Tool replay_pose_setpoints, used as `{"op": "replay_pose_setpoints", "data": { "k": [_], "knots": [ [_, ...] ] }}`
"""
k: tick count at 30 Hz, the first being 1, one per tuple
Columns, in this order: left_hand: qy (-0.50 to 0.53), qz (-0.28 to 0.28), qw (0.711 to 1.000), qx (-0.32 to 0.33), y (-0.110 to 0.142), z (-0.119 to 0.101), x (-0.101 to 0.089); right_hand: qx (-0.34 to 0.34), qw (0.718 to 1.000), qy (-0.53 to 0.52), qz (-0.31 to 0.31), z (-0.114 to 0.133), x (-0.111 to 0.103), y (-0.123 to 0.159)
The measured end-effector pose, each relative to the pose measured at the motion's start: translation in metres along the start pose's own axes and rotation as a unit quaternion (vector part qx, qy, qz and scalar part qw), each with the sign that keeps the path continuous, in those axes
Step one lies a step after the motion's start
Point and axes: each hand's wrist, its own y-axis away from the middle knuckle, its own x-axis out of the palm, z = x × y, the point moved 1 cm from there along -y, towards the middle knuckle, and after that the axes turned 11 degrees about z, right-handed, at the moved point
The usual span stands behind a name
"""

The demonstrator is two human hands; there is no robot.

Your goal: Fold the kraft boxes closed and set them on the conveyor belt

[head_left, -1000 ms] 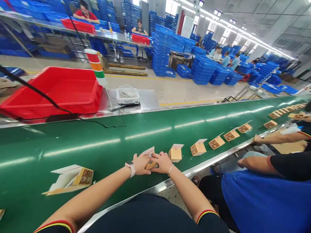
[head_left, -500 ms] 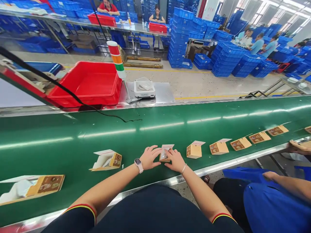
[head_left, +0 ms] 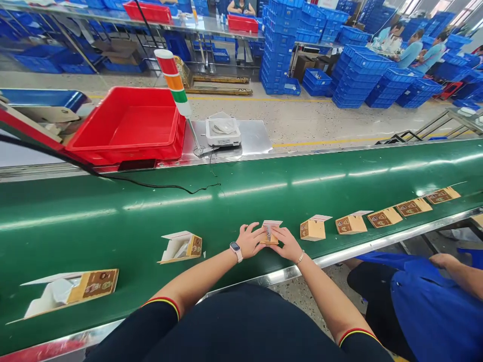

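Factory floor stretches away behind our green conveyor belt (head_left: 241, 201), with stacks of blue crates (head_left: 281, 45) beyond it. Going left to right, we pass a red plastic crate (head_left: 128, 125), then a stack light (head_left: 173, 83) and a digital scale (head_left: 223, 131) on a steel shelf (head_left: 256, 136). Two opened cartons (head_left: 181, 248) with white inserts lie on the belt; their printed labels are too small for us to read. Our left hand (head_left: 249, 240), a smartwatch (head_left: 236, 251) on its wrist, and our right hand (head_left: 289, 244), a thin bracelet (head_left: 301, 257) on its wrist, are half open, their fingers pressed against a small kraft carton (head_left: 269, 234) held between them on the belt. Farther right, folded cartons (head_left: 385, 217) run in a line along the belt, and a co-worker's hand (head_left: 441, 260) rests on a blue garment (head_left: 426, 301).
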Motion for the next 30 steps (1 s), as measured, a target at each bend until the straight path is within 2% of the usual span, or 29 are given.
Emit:
{"op": "replay_pose_setpoints", "data": {
  "k": [2,5,7,9,11,12,20,24,30],
  "knots": [
    [0.041,-0.004,0.999,-0.012,-0.007,-0.005,0.002,0.024,0.992,-0.073,-0.104,-0.004,0.010,0.008],
    [0.146,-0.039,0.988,-0.041,-0.019,-0.012,0.008,0.145,0.945,-0.179,-0.234,-0.002,0.024,0.010],
    [0.244,-0.106,0.959,-0.097,-0.029,-0.017,0.015,0.225,0.901,-0.222,-0.296,0.000,0.031,0.007],
    [0.361,-0.160,0.902,-0.178,-0.039,-0.021,0.021,0.279,0.871,-0.237,-0.329,0.000,0.035,0.003],
    [0.456,-0.164,0.841,-0.240,-0.051,-0.024,0.025,0.319,0.848,-0.250,-0.340,-0.003,0.037,-0.001],
    [0.488,-0.152,0.820,-0.255,-0.057,-0.025,0.026,0.337,0.838,-0.260,-0.342,-0.006,0.037,-0.003],
    [0.601,-0.058,0.734,-0.310,-0.086,-0.023,0.026,0.402,0.795,-0.331,-0.311,-0.015,0.036,-0.007],
    [0.611,-0.046,0.717,-0.331,-0.096,-0.032,0.022,0.408,0.787,-0.331,-0.322,-0.015,0.031,-0.006],
    [0.578,-0.025,0.732,-0.361,-0.102,-0.042,0.011,0.417,0.776,-0.316,-0.353,-0.019,0.025,-0.007]
  ]
}}
